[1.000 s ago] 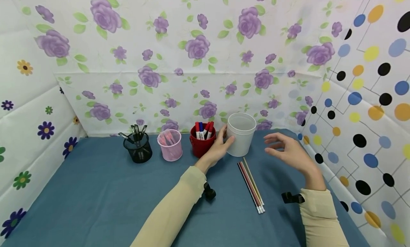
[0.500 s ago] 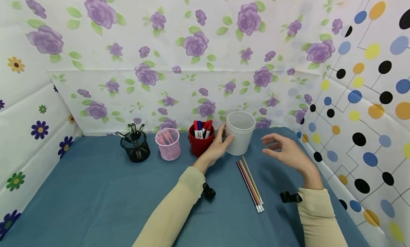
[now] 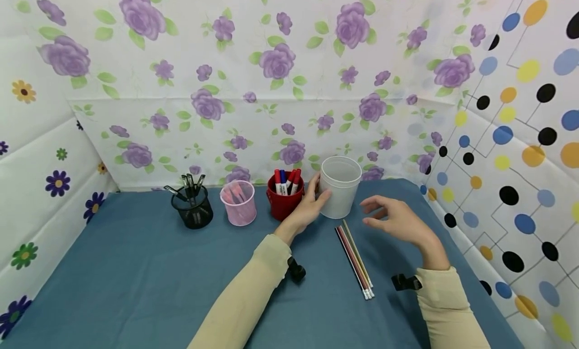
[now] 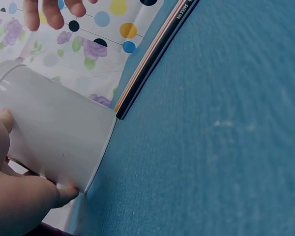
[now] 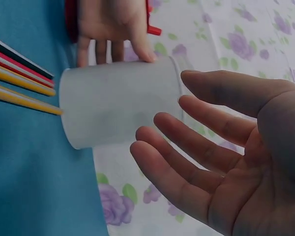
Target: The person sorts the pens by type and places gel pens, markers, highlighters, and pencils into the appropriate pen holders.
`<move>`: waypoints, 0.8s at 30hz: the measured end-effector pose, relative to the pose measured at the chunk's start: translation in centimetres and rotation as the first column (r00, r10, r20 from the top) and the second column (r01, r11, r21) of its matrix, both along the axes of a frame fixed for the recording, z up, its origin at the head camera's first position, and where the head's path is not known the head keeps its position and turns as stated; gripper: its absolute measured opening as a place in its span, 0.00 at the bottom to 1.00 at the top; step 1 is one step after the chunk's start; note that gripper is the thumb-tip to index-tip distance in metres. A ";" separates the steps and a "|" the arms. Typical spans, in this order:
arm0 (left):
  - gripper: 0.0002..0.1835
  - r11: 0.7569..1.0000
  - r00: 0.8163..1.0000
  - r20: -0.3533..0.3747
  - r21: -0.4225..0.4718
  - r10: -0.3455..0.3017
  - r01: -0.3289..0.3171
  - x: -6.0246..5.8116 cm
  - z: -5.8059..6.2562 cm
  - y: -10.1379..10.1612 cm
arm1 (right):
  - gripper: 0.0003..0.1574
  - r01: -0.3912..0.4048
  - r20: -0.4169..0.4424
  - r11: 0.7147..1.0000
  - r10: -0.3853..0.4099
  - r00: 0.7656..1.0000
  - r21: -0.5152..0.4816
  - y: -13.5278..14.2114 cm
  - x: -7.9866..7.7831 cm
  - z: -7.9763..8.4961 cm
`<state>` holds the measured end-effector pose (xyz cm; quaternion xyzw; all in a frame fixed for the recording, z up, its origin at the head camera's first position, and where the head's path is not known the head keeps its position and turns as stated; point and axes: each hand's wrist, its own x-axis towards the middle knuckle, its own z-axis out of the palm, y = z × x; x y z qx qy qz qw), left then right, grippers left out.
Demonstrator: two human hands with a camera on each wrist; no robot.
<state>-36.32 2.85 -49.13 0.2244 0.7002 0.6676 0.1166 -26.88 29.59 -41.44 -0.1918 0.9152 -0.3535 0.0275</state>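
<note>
A white plastic cup (image 3: 339,190) stands upright at the back of the table. My left hand (image 3: 305,208) holds its left side, the thumb on the near wall and the other fingers reaching round behind. To the right of the cup, my right hand (image 3: 393,218) hovers apart from it, fingers spread and softly bent, nothing between them. In the right wrist view the right hand's fingertips (image 5: 137,147) overlap the edge of the cup. Several pencils (image 3: 355,261) lie side by side in front of the cup, eraser ends toward me.
Left of the white cup stand a red cup (image 3: 282,205) of markers, a pink mesh cup (image 3: 242,213) with pink pens and a black mesh cup (image 3: 196,215) of black pens. A blue cloth (image 3: 149,273) covers the table. Patterned sheets (image 3: 253,133) rise behind and at both sides.
My right hand has moved a little left, closer to the white cup. The left hand stays on the cup, and the pencils lie as before. The head view has shifted slightly.
</note>
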 end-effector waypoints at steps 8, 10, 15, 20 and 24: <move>0.40 1.000 1.000 0.001 -0.001 0.000 0.000 -0.2 -0.2 0.0 | 0.21 -0.034 0.022 0.996 0.033 0.999 0.079 -1.8 0.9 -0.6; 0.40 1.000 1.000 0.001 -0.005 0.003 -0.003 -0.2 -0.2 0.1 | 0.21 -0.044 0.029 0.994 0.041 0.999 0.100 -2.5 1.2 -0.9; 0.40 1.000 1.000 0.001 -0.012 0.009 -0.009 -0.3 -0.1 0.1 | 0.19 -0.058 0.062 0.989 0.051 0.997 0.133 -4.4 2.0 -2.2; 0.40 1.000 1.000 0.004 -0.018 0.019 -0.019 -0.3 0.0 0.0 | 0.18 -0.041 0.055 0.983 0.032 0.998 0.178 -5.8 2.8 -3.4; 0.40 1.000 1.000 0.002 -0.015 0.011 -0.011 -0.3 -0.1 0.1 | 0.20 0.012 0.084 0.979 -0.030 0.996 0.203 -6.4 3.3 -4.1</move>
